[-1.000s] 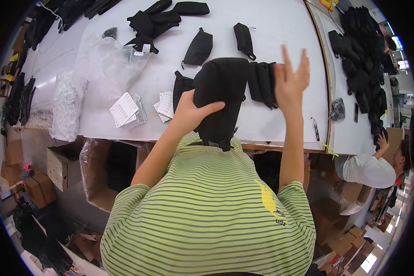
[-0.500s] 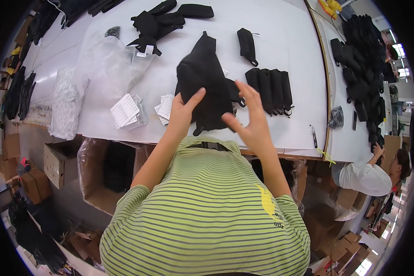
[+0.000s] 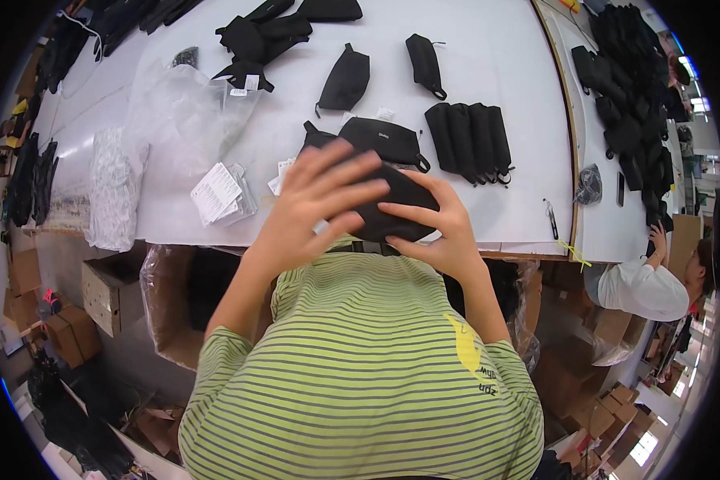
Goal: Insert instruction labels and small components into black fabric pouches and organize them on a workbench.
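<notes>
At the near edge of the white table, two bare hands are at one black pouch; the right hand is clamped on its right part with fingers spread, while the left hand, blurred by motion, has its fingers apart over the left part, and whether they touch cannot be told. The pouch's visible body runs mostly left to right, sloping nearer toward the right; the left hand covers its other end, so which way the opening points cannot be told. Just beyond lies one labelled pouch, long axis left to right, loop pointing right; another pouch, partly hidden, shows beside its left end. Two stacks of printed cards lie to the left, one in full view, one partly behind the left hand. To the right, four pouches lie side by side, long axes near to far, loops toward the person. Farther on are two single pouches, one leaning right at its far end, one leaning left. Beyond, at left, is one heap of black pieces, too overlapped to count.
</notes>
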The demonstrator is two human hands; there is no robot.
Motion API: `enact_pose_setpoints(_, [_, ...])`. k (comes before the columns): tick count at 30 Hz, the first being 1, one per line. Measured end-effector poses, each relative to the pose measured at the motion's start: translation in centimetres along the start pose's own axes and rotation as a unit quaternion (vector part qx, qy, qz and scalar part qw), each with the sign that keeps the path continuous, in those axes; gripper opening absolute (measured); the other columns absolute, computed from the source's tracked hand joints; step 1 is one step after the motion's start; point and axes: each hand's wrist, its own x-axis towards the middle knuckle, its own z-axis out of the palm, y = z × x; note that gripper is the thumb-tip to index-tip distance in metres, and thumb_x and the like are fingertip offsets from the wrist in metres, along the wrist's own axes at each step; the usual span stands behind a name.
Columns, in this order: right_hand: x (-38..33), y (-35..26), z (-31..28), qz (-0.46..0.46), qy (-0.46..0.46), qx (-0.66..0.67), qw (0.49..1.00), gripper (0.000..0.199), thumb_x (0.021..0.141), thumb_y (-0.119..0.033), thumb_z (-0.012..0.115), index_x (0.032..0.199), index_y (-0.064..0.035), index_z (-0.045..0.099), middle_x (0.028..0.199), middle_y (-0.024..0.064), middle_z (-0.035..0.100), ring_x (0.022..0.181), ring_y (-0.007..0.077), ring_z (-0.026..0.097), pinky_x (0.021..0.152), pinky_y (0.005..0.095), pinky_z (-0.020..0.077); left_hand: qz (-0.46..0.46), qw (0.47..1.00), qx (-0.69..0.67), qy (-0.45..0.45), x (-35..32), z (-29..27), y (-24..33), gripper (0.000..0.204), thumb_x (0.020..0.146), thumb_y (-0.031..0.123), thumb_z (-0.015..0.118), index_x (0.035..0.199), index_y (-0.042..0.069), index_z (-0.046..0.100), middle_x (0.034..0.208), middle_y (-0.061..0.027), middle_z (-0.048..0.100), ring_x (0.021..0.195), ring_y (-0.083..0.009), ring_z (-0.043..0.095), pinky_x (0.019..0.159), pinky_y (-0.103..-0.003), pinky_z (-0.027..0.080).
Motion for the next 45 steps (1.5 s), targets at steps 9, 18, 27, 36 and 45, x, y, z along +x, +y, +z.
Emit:
enact_pose_setpoints(9, [-1.2, 0.2, -0.1, 0.006, -0.086, 0.007, 0.996, 0.039, 0.06, -0.015, 0.077, 0.097, -0.0265, 0.074, 0.124, 0.0043, 0.056, 0.099, 0.0236, 0.055, 0.083, 0.0334, 0.0482, -0.127, 0.981, -0.138, -0.053, -1.5, -2.4, -3.0, 0.047, 0.092, 0.038, 0.051, 0.134, 0.017, 0.048, 0.143, -0.0089, 0.04, 0.134, -0.031, 0.031, 0.11, -0.045, 0.021])
enact_pose_setpoints(18, [-2.4, 3.3, 0.4, 0.408, -0.129, 0.486, 0.762, 0.047, 0.097, -0.034, 0.044, 0.12, 0.0058, 0.054, 0.106, 0.0121, 0.063, 0.099, 0.0143, 0.058, 0.09, 0.0298, 0.0449, -0.18, 0.92, -0.339, -0.077, -3.1, -0.6, -3.5, 0.054, 0.076, 0.011, 0.072, 0.127, 0.01, 0.054, 0.127, -0.0057, 0.053, 0.114, -0.0197, 0.051, 0.098, -0.033, 0.038])
enact_pose_setpoints(27, [-2.4, 2.9, 1.6, 0.188, 0.016, 0.385, 0.904, 0.028, 0.092, -0.021, 0.056, 0.115, -0.0058, 0.062, 0.115, 0.0071, 0.06, 0.097, 0.0138, 0.059, 0.085, 0.0269, 0.0449, -0.351, 0.775, -0.523, 0.045, -4.1, 4.1, -3.0, 0.035, 0.084, 0.006, 0.065, 0.118, 0.006, 0.058, 0.096, -0.0023, 0.061, 0.091, -0.0081, 0.057, 0.082, -0.023, 0.045])
enact_pose_setpoints(36, [-4.1, 5.3, -0.1, 0.28, -0.119, 0.354, 0.885, 0.029, 0.088, -0.018, 0.062, 0.114, -0.005, 0.062, 0.095, 0.0042, 0.062, 0.088, 0.0112, 0.056, 0.082, 0.0257, 0.0435, -0.298, 0.804, -0.51, -0.07, -4.8, 5.5, -3.5, 0.013, 0.086, 0.006, 0.061, 0.098, 0.001, 0.062, 0.089, 0.0008, 0.059, 0.087, -0.0073, 0.054, 0.08, -0.022, 0.042])
enact_pose_setpoints(45, [-3.2, 18.1, -8.2, 0.25, 0.136, 0.116, 0.952, 0.038, 0.085, -0.018, 0.067, 0.119, -0.0021, 0.059, 0.112, 0.0089, 0.063, 0.103, 0.016, 0.057, 0.091, 0.0285, 0.0429, -0.418, 0.795, -0.439, 0.03, -1.5, 11.6, -8.1, 0.04, 0.094, 0.027, 0.053, 0.128, 0.006, 0.047, 0.121, -0.0097, 0.051, 0.092, -0.0177, 0.057, 0.074, -0.032, 0.049])
